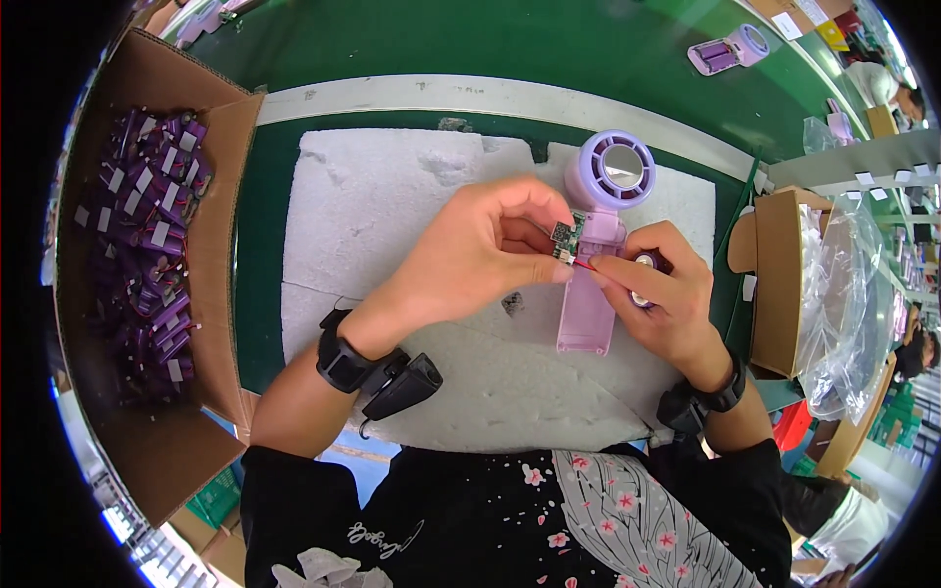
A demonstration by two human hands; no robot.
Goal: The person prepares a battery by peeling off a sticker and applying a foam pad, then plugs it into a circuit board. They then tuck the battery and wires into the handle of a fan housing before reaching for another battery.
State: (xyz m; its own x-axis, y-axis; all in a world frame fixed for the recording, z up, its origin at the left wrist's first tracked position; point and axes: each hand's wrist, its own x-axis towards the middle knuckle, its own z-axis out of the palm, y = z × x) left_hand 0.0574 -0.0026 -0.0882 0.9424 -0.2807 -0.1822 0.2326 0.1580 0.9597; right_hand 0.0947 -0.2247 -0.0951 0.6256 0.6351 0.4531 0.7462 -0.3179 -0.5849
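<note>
A purple handheld fan [610, 171] lies on a white foam board [382, 196], its pink handle shell [585, 318] opened toward me. My left hand [480, 250] pinches a small green circuit board [566, 238] between thumb and fingers, over the upper part of the handle. In my right hand [662, 294] is a battery cell [644, 277] with a purple wrap, curled in the fingers. The right thumb and forefinger pinch a thin red wire [585, 265] at the circuit board's lower edge. Whether its plug is fully seated, I cannot tell.
A cardboard box [221, 196] of purple wired battery cells [157, 235] stands at the left. Another carton [779, 284] with clear plastic bags [853, 314] is at the right. Beyond a pale rail [392, 95], another opened fan [728, 51] lies on the green surface [549, 49].
</note>
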